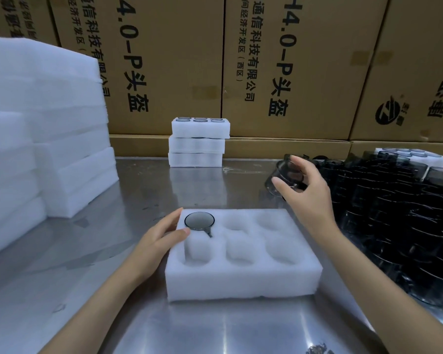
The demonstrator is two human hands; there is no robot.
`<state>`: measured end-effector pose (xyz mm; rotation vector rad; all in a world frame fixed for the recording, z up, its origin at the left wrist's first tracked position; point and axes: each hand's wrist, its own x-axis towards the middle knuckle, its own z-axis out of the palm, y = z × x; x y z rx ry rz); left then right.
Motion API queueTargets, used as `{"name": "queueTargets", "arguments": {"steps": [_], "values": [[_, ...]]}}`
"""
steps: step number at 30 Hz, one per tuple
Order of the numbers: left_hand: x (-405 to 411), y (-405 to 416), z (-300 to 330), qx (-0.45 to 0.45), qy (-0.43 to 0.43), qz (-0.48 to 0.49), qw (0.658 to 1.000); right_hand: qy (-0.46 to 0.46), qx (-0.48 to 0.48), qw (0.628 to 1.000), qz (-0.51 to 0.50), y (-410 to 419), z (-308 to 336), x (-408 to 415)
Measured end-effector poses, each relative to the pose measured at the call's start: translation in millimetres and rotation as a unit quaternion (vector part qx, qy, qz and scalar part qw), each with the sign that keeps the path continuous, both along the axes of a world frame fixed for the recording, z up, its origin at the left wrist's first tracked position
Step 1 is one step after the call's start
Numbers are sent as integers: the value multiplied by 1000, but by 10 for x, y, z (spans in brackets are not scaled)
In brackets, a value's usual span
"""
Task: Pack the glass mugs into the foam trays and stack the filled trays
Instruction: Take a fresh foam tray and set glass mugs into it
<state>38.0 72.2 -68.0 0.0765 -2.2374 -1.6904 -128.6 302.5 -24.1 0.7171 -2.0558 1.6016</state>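
A white foam tray (243, 279) with six pockets lies on the steel table in front of me. One dark glass mug (199, 221) sits in its far left pocket, handle toward me. My left hand (161, 238) rests against the tray's left edge, thumb on top beside that mug. My right hand (304, 190) holds a second smoky glass mug (283, 175) tilted in the air, above and to the right of the tray's far right corner. Many more dark mugs (399, 215) stand packed together at the right.
Three filled foam trays (198, 143) are stacked at the back centre. A tall pile of foam trays (44, 123) fills the left. Cardboard cartons (279, 60) wall off the back. Another filled tray (414, 155) sits behind the mugs at the far right.
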Motion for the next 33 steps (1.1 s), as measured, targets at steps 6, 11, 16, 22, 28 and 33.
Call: {"name": "queueTargets", "arguments": {"steps": [6,11,16,22,28,33], "values": [[-6,1,-4,-8,3,2,1000,49,161,979,113,-293,54,406],[-26,-5,-36,-7,10,10,1000,24,250,962,104,-346,-71,443],[-30,-6,-41,-17,4,10,1000,21,280,953,113,-362,-92,483],[-53,-39,-28,-32,-13,17,999,-2,280,951,127,-354,-101,464],[-110,-67,47,-58,-12,80,995,-24,263,955,138,-320,-48,435],[-43,143,275,-186,55,29,981,3,241,959,148,-143,69,402]]}}
